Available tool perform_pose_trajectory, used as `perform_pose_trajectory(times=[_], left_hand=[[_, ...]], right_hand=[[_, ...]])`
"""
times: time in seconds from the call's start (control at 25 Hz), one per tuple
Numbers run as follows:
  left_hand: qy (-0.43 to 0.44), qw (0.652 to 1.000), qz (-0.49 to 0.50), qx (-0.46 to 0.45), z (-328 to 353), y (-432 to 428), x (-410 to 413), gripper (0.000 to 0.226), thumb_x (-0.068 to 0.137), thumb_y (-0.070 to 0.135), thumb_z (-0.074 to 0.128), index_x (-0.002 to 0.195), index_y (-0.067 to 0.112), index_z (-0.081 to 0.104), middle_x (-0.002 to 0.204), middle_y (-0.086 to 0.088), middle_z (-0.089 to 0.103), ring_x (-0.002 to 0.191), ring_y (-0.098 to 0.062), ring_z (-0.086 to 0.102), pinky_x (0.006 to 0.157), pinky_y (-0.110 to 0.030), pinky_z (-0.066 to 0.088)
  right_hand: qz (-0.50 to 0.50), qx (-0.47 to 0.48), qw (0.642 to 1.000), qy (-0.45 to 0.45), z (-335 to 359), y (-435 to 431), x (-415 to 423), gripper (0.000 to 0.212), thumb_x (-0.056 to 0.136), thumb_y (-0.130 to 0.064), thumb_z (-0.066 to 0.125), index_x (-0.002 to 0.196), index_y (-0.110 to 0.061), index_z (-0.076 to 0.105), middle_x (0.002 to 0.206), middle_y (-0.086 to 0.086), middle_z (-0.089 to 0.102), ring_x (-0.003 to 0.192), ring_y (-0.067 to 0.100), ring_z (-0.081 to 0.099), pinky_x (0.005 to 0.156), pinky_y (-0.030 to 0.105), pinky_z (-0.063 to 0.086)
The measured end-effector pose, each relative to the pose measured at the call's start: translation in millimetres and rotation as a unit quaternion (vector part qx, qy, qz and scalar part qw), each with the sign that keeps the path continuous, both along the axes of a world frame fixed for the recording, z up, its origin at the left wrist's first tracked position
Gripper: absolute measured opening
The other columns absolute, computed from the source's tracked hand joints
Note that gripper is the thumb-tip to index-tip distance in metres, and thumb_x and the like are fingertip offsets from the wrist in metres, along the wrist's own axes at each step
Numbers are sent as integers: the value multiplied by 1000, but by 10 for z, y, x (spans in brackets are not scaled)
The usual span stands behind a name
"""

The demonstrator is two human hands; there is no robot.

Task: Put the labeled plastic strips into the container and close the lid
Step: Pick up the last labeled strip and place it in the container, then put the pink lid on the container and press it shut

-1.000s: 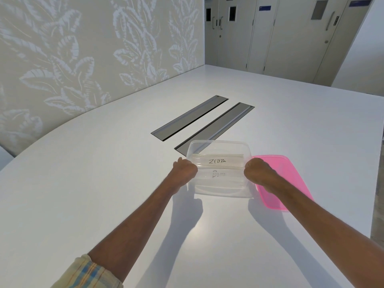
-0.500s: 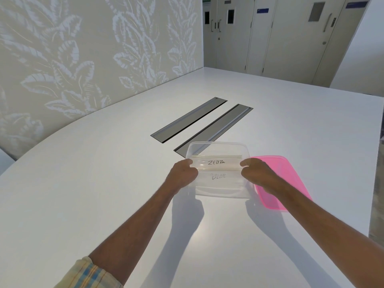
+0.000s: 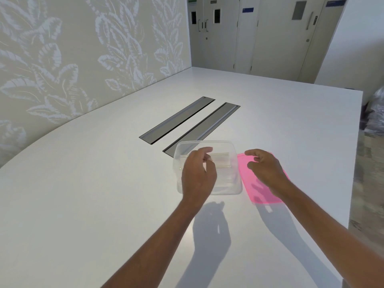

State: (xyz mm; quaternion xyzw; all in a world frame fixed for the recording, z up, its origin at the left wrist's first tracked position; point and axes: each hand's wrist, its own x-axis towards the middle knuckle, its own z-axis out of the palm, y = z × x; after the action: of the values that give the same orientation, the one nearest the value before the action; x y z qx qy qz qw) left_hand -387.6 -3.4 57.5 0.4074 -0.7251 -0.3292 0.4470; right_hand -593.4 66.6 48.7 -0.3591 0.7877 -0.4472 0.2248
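Left hand (image 3: 197, 175) over container (image 3: 232, 183), lid (image 3: 261, 192) beside

Clear container (image 3: 207, 169) sits open on the white table (image 3: 83, 204), plastic strips (image 3: 220, 163) lying inside; labels unreadable, blurred. Pink lid (image 3: 264, 190) lies flat just right of it. Left hand (image 3: 197, 177) above the container's left side, fingers loosely curled, holding nothing. Right hand (image 3: 265, 169) hovers over the lid, fingers spread. Two grey cable hatches (image 3: 187, 125) just beyond the container.
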Motion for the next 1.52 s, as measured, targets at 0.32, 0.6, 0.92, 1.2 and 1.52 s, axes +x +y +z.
perform_pose_trajectory(times=[0.32, 0.6, 0.92, 1.2, 1.52], left_hand=[[-18, 964, -195, 178, -445, 473, -634, 28, 95, 9, 59, 109, 22, 80, 95, 4, 81, 90, -15, 76, 87, -26, 61], [-152, 947, -237, 152, -791, 732, -971, 31, 96, 11, 62, 119, 21, 79, 127, 6, 76, 116, -9, 70, 106, -19, 50], [-203, 947, -216, 123, -950, 761, -1023, 31, 94, 17, 66, 123, 20, 77, 127, 5, 77, 115, -9, 72, 105, -31, 56], [-207, 963, -175, -5, -834, 797, -1048, 50, 84, 51, 79, 132, 40, 67, 137, 22, 66, 127, -4, 59, 108, -28, 50], [-147, 972, -37, -181, -581, 820, -992, 28, 90, 23, 69, 115, 36, 75, 106, 14, 79, 84, -13, 74, 64, -26, 58]], right_hand=[[-89, 55, 994, 20, -446, 528, -611, 36, 92, -16, 67, 126, -25, 72, 134, -1, 69, 116, 18, 66, 100, 38, 56], [-139, 133, 981, 13, -708, 839, -872, 33, 88, -18, 71, 121, -14, 71, 102, -3, 69, 89, 16, 65, 90, 38, 58], [-194, 89, 976, -43, -809, 878, -1015, 28, 84, -17, 71, 112, -19, 73, 109, 0, 73, 99, 26, 70, 90, 45, 61], [-224, -67, 961, -147, -438, 816, -898, 19, 85, 1, 68, 98, -11, 76, 94, 14, 76, 72, 25, 72, 66, 34, 66], [-137, -143, 964, -177, 297, 760, -659, 10, 87, -16, 81, 95, -11, 78, 95, 8, 78, 77, 22, 75, 72, 41, 68]])
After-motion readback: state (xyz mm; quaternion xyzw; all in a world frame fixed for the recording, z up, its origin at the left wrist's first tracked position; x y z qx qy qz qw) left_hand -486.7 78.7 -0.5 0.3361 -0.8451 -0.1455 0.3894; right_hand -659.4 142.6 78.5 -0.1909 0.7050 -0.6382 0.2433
